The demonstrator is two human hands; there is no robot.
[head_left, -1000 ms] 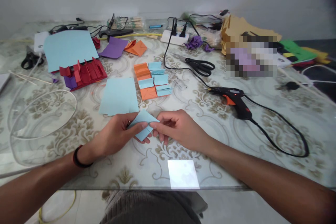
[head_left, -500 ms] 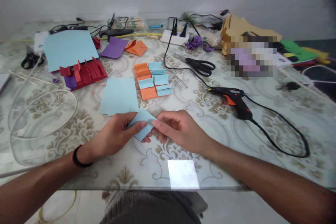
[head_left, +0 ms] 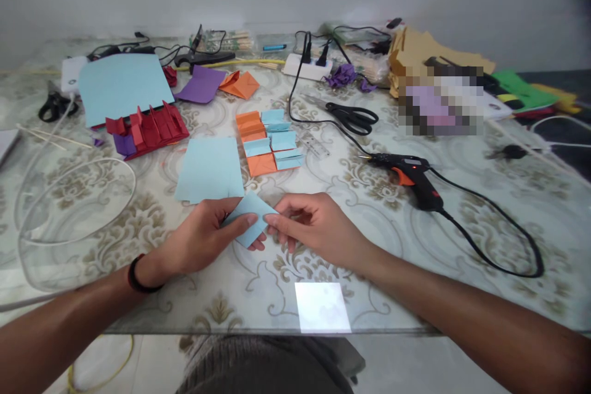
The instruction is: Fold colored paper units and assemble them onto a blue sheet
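A small piece of folded light blue paper [head_left: 250,225] is held up between my two hands near the front of the table. My left hand [head_left: 210,231] grips its left side, thumb on top and fingers beneath. At the right corner, the thumb and fingers of my right hand [head_left: 311,225] pinch the paper. Just beyond my left hand lie light blue sheets [head_left: 210,169]. Past the paper sits a block of orange and light blue folded pieces [head_left: 268,143]. The undersides of my fingers are partly hidden.
A black glue gun [head_left: 409,172] with its cable lies at the right, behind it black-handled scissors [head_left: 353,117]. Red folded pieces [head_left: 157,129] and a large blue sheet [head_left: 124,86] are at the left. A white power strip [head_left: 307,66] stands at the back. A white cable [head_left: 74,240] loops at the left.
My right thumb has slid slightly left, further onto the paper's right corner. My left hand and the paper stay nearly in place.
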